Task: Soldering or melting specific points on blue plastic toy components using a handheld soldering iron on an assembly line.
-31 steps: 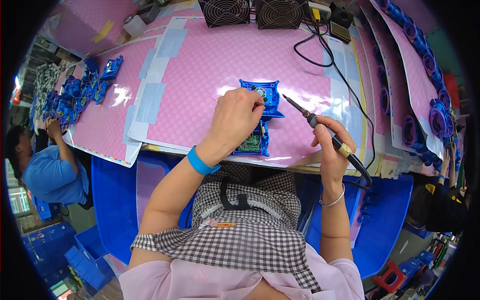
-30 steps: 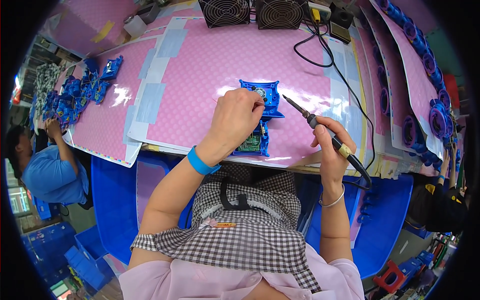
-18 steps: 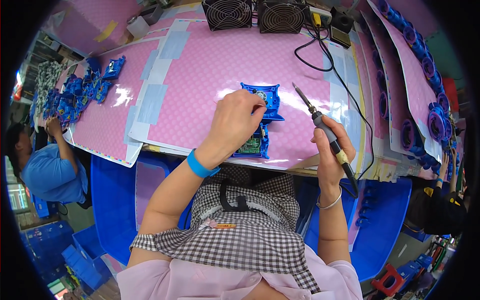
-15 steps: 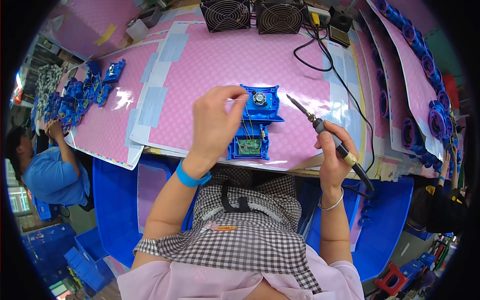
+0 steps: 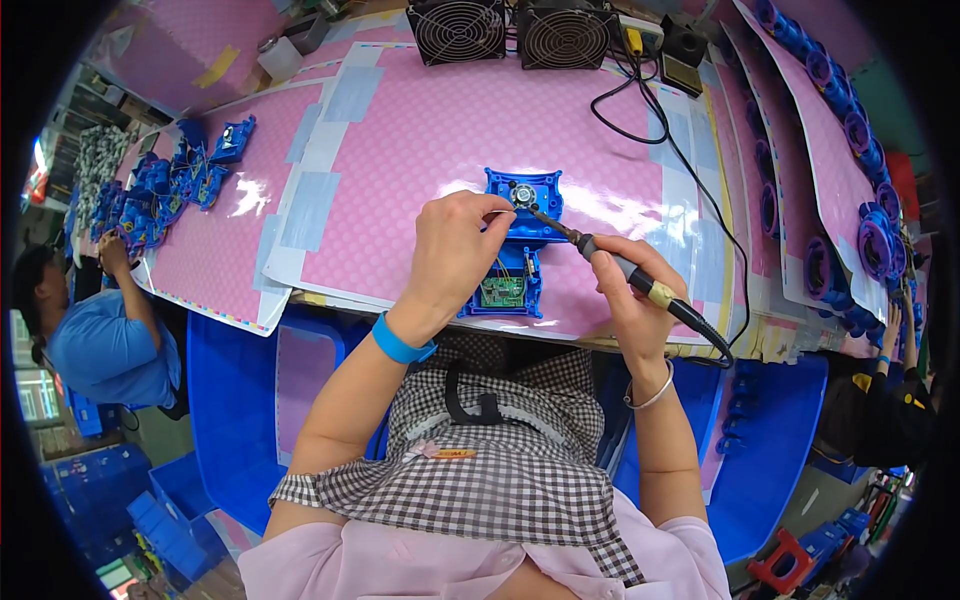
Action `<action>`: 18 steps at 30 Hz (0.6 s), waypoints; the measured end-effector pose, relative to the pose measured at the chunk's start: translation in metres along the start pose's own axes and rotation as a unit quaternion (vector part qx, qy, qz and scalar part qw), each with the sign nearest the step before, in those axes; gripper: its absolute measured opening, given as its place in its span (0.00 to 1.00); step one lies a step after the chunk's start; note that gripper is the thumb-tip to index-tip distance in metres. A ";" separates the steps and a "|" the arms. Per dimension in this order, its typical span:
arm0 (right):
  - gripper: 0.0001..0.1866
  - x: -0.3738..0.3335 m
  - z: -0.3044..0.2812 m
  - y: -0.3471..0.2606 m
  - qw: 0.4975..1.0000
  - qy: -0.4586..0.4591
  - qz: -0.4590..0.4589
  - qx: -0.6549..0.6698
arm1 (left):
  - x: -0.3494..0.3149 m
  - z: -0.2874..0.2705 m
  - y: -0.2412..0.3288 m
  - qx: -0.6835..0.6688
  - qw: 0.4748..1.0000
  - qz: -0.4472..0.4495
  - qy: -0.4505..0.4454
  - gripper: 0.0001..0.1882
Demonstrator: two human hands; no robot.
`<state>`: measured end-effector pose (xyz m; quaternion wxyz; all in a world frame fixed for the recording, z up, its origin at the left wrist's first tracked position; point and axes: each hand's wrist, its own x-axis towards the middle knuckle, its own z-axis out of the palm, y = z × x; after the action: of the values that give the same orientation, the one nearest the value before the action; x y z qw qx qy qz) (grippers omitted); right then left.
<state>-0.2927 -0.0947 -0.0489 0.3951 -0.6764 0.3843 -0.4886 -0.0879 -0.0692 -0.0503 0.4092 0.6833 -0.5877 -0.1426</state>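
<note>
A blue plastic housing half [image 5: 552, 228] lies on the pink-patterned sheet, with a small round speaker [image 5: 523, 195] set in it. Close below sits a second blue housing part [image 5: 535, 300] holding a green circuit board [image 5: 503, 291]; thin wires run up from the board. My left hand [image 5: 455, 245] pinches a thin wire at the speaker's lower left edge; whether it is solder or a lead I cannot make out. In my right hand [image 5: 640, 285] is a soldering iron [image 5: 605, 256], its tip at the speaker's lower edge.
Two black fans [image 5: 458, 32] stand at the table's far edge. The iron's black cable [image 5: 690, 170] loops down the right side. Blue assemblies [image 5: 165, 190] are piled at the left, near a person in blue [image 5: 115, 345]. Upright pink boards [image 5: 790, 160] and blue bins [image 5: 235, 420] flank me.
My right hand has brought the soldering iron left and down to the speaker. My left hand has shifted slightly right and down, still pinching the thin wire.
</note>
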 end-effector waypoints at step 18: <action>0.09 0.002 -0.001 0.004 0.999 -0.011 -0.037 -0.017 | 0.002 0.002 -0.001 0.018 1.000 0.018 -0.005 0.07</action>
<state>-0.2939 -0.0982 -0.0519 0.3692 -0.7021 0.3628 -0.4889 -0.0875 -0.0717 -0.0515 0.3963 0.6791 -0.6046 -0.1277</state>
